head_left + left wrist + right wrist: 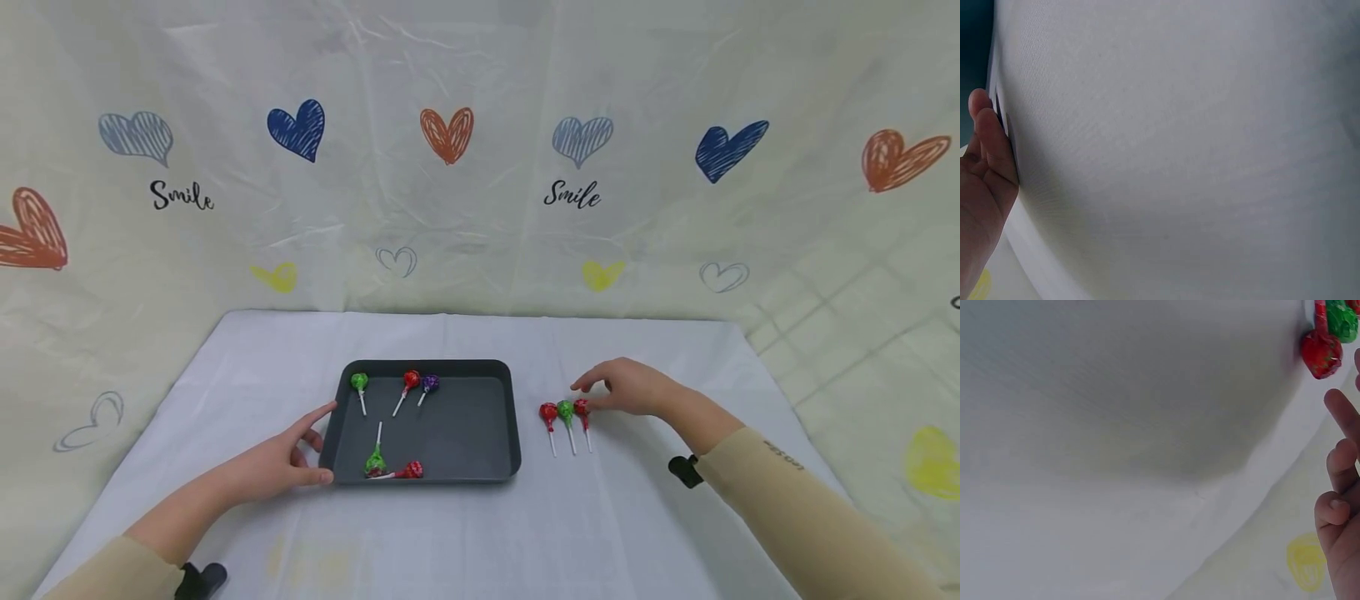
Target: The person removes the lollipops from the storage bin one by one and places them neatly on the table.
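Note:
A dark grey baking tray (pixel 465 425) lies on the white cloth. My left hand (pixel 273 462) is at its left side, with the index fingertip at the left rim and the thumb by the near left corner. My right hand (pixel 633 387) is over the cloth right of the tray, thumb and index finger apart. Below its fingertips lie a red lollipop (pixel 548 413), a green lollipop (pixel 566 411) and another red lollipop (pixel 581 407), side by side, sticks towards me. In the right wrist view, a red lollipop (pixel 1322 355) shows close to the loosely bent fingers.
Inside the tray lie a green lollipop (pixel 359 382), a red lollipop (pixel 411 380) and a purple lollipop (pixel 430 383) at the back. Another green lollipop (pixel 376 462) and red lollipop (pixel 412 470) lie near its front edge. Behind the table hangs a heart-printed curtain (pixel 495 233).

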The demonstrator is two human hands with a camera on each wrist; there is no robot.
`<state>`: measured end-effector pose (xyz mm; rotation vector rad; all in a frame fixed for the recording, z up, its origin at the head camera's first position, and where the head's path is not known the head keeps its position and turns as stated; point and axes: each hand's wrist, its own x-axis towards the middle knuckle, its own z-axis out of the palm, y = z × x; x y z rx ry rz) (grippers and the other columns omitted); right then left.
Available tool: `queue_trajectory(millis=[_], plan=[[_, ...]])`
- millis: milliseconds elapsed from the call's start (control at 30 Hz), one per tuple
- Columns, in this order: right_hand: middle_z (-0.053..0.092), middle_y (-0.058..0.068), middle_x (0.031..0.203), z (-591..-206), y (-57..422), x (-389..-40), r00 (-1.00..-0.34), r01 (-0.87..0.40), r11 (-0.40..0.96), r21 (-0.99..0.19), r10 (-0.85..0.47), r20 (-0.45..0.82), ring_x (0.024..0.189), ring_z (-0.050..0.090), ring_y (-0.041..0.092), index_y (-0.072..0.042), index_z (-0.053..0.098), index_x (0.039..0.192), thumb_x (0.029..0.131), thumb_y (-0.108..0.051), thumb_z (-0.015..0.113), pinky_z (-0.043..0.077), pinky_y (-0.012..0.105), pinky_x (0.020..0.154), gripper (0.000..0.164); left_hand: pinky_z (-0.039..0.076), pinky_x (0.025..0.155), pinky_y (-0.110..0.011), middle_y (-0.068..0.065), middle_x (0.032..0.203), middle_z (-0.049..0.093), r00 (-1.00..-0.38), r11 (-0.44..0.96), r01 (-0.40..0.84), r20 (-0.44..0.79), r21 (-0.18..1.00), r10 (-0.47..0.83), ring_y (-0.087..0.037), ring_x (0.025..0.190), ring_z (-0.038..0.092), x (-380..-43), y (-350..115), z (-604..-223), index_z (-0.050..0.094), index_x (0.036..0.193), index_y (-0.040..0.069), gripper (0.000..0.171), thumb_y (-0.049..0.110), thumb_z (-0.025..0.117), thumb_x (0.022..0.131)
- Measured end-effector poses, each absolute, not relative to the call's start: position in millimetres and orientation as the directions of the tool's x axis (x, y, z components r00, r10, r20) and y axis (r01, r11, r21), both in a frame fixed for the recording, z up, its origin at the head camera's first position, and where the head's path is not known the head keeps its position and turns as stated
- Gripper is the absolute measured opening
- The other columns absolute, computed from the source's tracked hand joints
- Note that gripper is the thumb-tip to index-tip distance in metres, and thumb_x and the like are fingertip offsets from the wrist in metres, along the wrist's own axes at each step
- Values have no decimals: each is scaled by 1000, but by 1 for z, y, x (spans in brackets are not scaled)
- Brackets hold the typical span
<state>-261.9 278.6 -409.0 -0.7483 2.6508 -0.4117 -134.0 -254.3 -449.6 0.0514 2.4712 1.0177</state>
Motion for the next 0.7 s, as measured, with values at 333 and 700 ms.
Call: queue_trajectory(millis=[333, 700], plan=[[68, -1, 115, -395, 264, -263, -799, -411, 816, -406, -537, -270, 91, 58, 20, -22, 73, 119, 89, -22, 75, 50, 32, 74, 31, 45, 70, -35, -8, 117, 50, -893, 726, -133, -399, 675, 208, -19, 82, 55, -133, -255, -450, 16, 158, 26, 110, 41, 86, 75], [69, 2, 110, -385, 236, -262, -769, -435, 769, -469, -588, -250, 83, 58, 15, -21, 74, 117, 88, -24, 76, 50, 33, 71, 29, 45, 69, -35, -9, 118, 50, -893, 722, -122, -393, 681, 220, -19, 81, 54, -132, -254, -447, 15, 158, 25, 109, 40, 85, 76]])
